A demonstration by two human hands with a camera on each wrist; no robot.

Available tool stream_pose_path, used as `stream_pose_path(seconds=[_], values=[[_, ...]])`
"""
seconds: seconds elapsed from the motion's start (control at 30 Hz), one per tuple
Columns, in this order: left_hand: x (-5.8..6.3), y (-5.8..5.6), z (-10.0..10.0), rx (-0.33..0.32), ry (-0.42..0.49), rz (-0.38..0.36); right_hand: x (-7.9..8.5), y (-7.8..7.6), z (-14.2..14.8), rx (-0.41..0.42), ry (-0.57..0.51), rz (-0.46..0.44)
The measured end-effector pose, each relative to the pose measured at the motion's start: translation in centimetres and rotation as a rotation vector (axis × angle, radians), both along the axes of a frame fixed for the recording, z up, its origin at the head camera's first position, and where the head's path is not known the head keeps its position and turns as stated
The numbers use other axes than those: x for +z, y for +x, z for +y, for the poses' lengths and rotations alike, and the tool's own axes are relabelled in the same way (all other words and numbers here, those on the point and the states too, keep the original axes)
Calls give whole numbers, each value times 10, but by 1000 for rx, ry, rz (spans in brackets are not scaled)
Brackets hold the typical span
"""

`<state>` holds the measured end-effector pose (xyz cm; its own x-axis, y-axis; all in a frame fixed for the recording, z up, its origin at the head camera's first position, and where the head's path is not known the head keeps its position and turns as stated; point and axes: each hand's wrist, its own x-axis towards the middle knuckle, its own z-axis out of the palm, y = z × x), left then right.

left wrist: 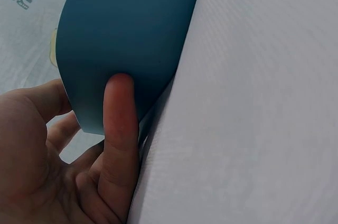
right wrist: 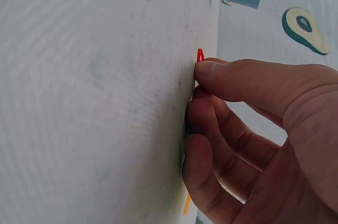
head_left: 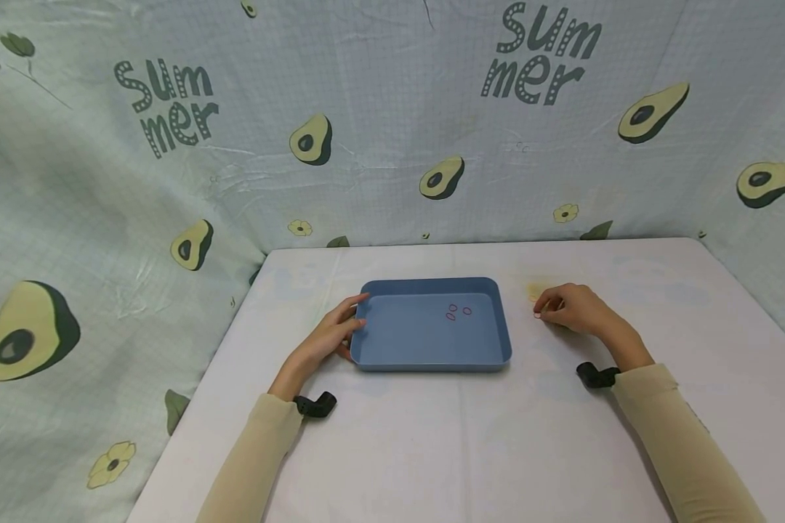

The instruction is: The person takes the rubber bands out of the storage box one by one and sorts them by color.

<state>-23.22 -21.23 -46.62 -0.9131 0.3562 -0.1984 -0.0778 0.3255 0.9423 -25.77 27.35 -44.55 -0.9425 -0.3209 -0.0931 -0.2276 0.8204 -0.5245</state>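
My left hand [head_left: 327, 335] grips the left side of a shallow blue tray [head_left: 425, 367]. In the left wrist view one finger presses the outside of the tray wall [left wrist: 132, 23], while other fingers pass behind its edge. To the right of the tray, my right hand [head_left: 578, 309] pinches a small red rubber band [right wrist: 200, 55] between thumb and fingertip, low over the table. The band's loop sticks out past the thumb tip. Inside the tray, right of its middle, lie three thin red loops, one of them a red rubber band [head_left: 467, 311].
Pale yellow bands [head_left: 535, 290] lie on the table just behind my right hand; an orange strip [right wrist: 187, 204] shows below the fingers. A white cloth covers the table [head_left: 399, 450]. Behind it hangs a curtain [head_left: 366, 80] printed with avocados.
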Motion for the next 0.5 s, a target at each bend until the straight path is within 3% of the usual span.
stream_pose_path(seconds=[0.5], values=[[-1, -1, 0, 1, 13, -8, 4, 0, 6, 27, 10, 6]])
